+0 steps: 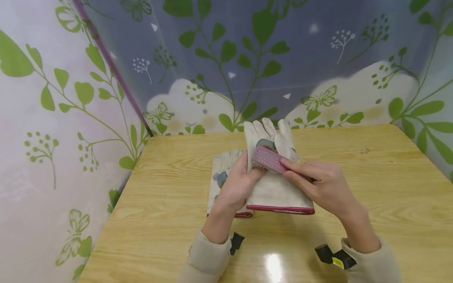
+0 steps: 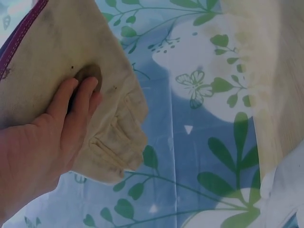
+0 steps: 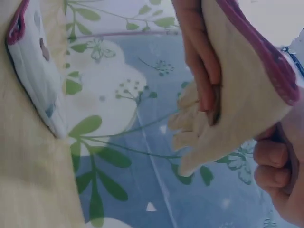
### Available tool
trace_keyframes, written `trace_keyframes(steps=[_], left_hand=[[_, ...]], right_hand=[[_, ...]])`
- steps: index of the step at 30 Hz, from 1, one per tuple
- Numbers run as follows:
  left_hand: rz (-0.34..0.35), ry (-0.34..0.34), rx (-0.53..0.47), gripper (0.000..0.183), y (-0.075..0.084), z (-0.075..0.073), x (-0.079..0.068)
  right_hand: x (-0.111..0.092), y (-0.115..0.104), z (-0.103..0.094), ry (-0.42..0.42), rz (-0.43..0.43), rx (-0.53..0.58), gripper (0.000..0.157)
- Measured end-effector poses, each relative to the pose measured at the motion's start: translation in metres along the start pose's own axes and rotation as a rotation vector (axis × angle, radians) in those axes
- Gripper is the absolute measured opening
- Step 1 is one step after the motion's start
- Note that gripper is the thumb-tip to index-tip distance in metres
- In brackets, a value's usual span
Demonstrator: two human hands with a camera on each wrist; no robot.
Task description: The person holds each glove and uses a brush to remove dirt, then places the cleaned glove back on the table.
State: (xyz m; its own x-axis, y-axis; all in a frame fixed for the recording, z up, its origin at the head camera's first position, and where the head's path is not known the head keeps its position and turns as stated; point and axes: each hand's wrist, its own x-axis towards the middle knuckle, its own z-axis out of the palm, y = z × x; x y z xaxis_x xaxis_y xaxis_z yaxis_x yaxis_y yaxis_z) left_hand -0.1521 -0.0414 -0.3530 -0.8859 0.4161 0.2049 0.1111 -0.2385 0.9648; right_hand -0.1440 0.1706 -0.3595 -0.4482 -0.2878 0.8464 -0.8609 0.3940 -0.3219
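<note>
Two cream cloth gloves with dark red hems (image 1: 283, 192) can be counted, though either could hide another beneath. There is one mauve oblong tool with a dotted top (image 1: 269, 158), two bare hands, a left (image 1: 236, 186) and a right (image 1: 323, 184), two beige padded sleeves (image 1: 209, 255), and one pale wood-grain table (image 1: 159, 196).

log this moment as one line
left hand: holds glove | right hand: holds pink tool, glove contact unclear | other glove: on table

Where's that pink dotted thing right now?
In the head view, the pink dotted thing is just right of centre, pinched in the right hand over the raised glove, which the left hand grips by its left side.
</note>
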Motion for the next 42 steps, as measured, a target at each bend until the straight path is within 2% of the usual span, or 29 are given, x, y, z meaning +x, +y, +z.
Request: trace_keyframes(steps=[2, 6, 9, 12, 15, 17, 22, 26, 29, 33, 37, 40, 42], left_hand=[[0.007, -0.008, -0.01, 0.048, 0.001, 0.0, -0.001], [0.027, -0.052, 0.005, 0.05, 0.001, 0.0, -0.002], [0.018, -0.056, 0.015, 0.051, 0.002, 0.0, -0.002], [-0.008, -0.034, -0.021, 0.05, 0.003, 0.0, -0.002], [-0.024, -0.017, -0.073, 0.05, 0.004, -0.001, -0.002], [-0.026, -0.03, -0.129, 0.051, 0.003, -0.002, 0.0], [-0.063, -0.12, -0.311, 0.057, -0.003, -0.005, 0.001], [-0.063, -0.217, -0.405, 0.051, -0.008, -0.006, 0.001], [-0.003, -0.248, -0.369, 0.046, -0.01, -0.005, 0.002], [0.066, -0.208, -0.242, 0.047, -0.011, -0.003, 0.004], [0.055, -0.219, -0.278, 0.055, -0.014, -0.001, 0.006], [0.048, -0.229, -0.312, 0.058, -0.015, -0.001, 0.007], [0.032, -0.226, -0.326, 0.059, -0.015, -0.001, 0.007]], right_hand=[[-0.001, 0.001, 0.001, -0.009, 0.044, -0.033, 0.026], [-0.004, 0.007, -0.001, 0.099, 0.167, -0.068, 0.041], [-0.006, 0.009, -0.003, 0.147, 0.214, -0.065, 0.042], [-0.004, 0.005, -0.003, 0.135, 0.169, -0.031, 0.035], [0.0, -0.002, -0.001, 0.086, 0.082, 0.022, 0.028], [0.003, -0.008, 0.002, 0.048, 0.032, 0.053, 0.026], [0.005, -0.019, 0.006, 0.009, -0.012, 0.057, 0.032], [0.006, -0.023, 0.007, 0.006, -0.034, 0.01, 0.037], [0.006, -0.024, 0.007, -0.008, -0.031, -0.012, 0.038], [0.005, -0.023, 0.004, -0.021, 0.032, 0.042, 0.034], [0.005, -0.024, -0.004, 0.018, 0.091, 0.071, 0.03], [0.006, -0.027, -0.007, 0.008, 0.063, -0.046, 0.031], [0.006, -0.028, -0.006, -0.039, 0.045, -0.144, 0.034]])
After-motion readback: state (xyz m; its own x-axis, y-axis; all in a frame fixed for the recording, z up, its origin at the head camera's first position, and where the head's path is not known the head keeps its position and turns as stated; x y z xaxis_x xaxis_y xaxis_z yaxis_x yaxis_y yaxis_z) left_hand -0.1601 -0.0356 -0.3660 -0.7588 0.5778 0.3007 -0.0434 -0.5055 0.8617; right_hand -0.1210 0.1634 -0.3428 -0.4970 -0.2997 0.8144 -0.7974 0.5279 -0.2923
